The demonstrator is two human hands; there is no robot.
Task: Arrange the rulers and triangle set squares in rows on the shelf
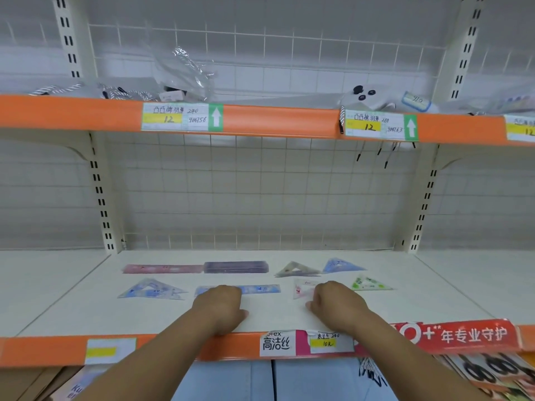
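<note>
— So how will those rulers and set squares handle?

— Lightly, I'd judge: thin, flat plastic, stiff but slick on the white shelf [86, 299], and lying so flat that an edge has to be slid or tipped up before fingers get under it. The blue ruler [260, 289] lies in the front row, its left end under the left hand [221, 306]; best taken by its long edges.

— And the right hand [335, 305]?

— Curled, knuckles up, over the pink set square [302, 287] (whether it pinches it, I cannot tell). The left hand looks loosely closed too, resting on the ruler rather than clamped.

— The rest?

— Blue set square [152, 289] at front left, green set square [369, 283] at front right; behind, a pink ruler [162, 268], a purple ruler case [236, 267], a clear set square [295, 270] and a pale-blue set square [341, 265].
</note>
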